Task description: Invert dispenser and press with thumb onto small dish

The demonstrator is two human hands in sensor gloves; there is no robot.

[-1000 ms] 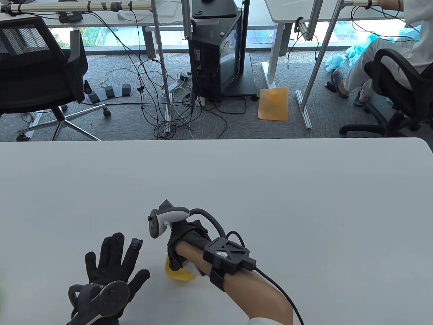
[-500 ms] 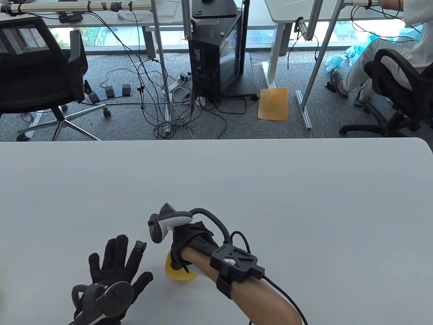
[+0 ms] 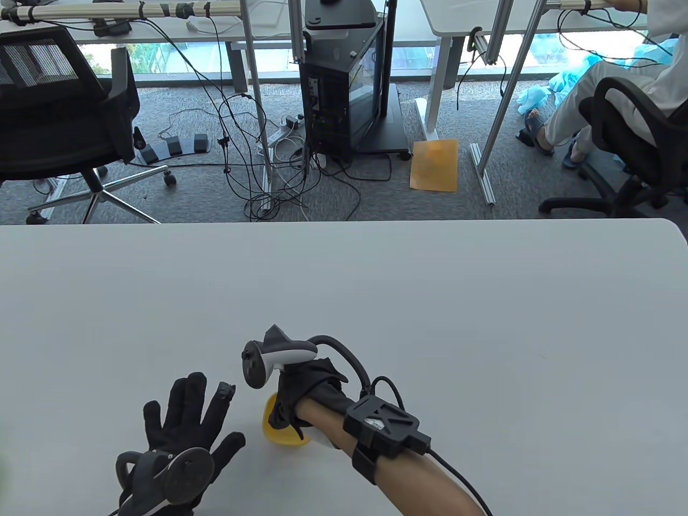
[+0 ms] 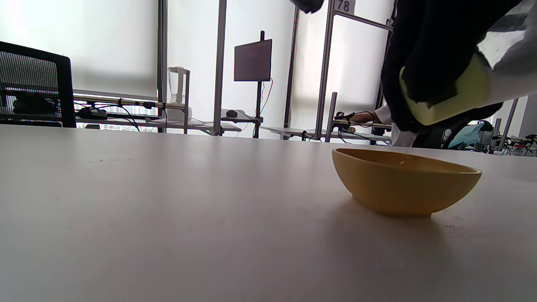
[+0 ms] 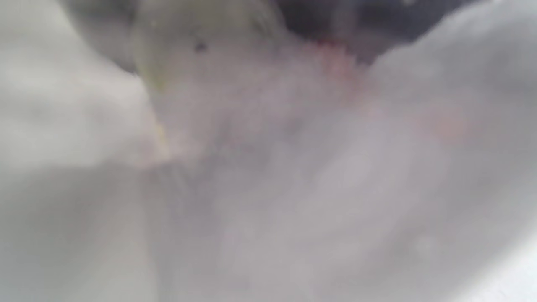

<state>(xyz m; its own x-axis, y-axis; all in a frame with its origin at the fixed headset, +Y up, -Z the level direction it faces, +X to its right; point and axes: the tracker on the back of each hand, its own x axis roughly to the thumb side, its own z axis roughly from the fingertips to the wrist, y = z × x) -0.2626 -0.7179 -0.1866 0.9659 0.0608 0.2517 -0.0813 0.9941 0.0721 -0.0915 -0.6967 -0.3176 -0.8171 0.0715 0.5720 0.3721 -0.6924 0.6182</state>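
Observation:
A small yellow dish (image 3: pixel 284 430) stands on the white table (image 3: pixel 430 301) near the front; it shows plainly in the left wrist view (image 4: pixel 405 180). My right hand (image 3: pixel 301 389) hovers over the dish and grips a pale yellow-and-white dispenser (image 4: pixel 457 94), held tilted above the dish's right side. In the table view the hand hides most of the dispenser. My left hand (image 3: pixel 188 414) rests flat on the table left of the dish, fingers spread and empty. The right wrist view is a close blur.
The table's far edge (image 3: pixel 344 221) runs across the middle of the table view. Beyond it are an office chair (image 3: pixel 59 107), floor cables and a computer cart (image 3: pixel 344 86). A seated person (image 3: pixel 618 91) is at the far right.
My right hand with the dispenser has drifted slightly right and toward the front, staying over the dish. My left hand has barely shifted.

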